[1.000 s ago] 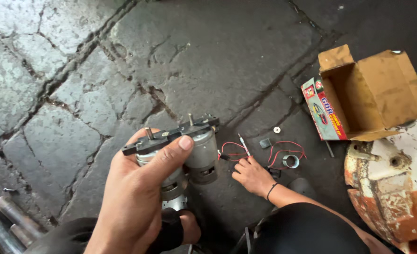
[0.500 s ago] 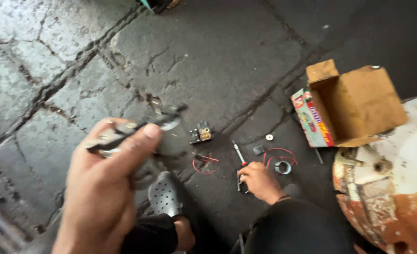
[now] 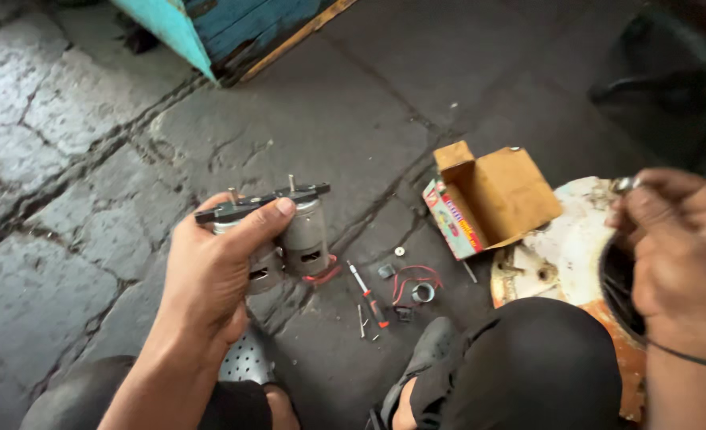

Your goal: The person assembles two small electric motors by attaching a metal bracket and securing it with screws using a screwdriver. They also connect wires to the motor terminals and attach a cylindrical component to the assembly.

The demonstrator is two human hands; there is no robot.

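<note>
The right hand point(image 3: 679, 255), seen low among the small parts on the floor point(image 3: 305, 119) half a second ago, has been lifted to about three o'clock and is now closed around a small metallic ring-like piece point(image 3: 623, 185) at the fingertips; what exactly it is cannot be told. So one part appears to have been picked up for the motor work. The left hand point(image 3: 209, 279) is kept clamped on the motor assembly point(image 3: 285, 231), held at nine o'clock above the floor.

Counted: two grey cylindrical motors under one black plate, one red-handled screwdriver point(image 3: 369, 296), one open cardboard box point(image 3: 492, 195), one loop of red wire point(image 3: 416, 280), one small white washer point(image 3: 400, 251).
</note>
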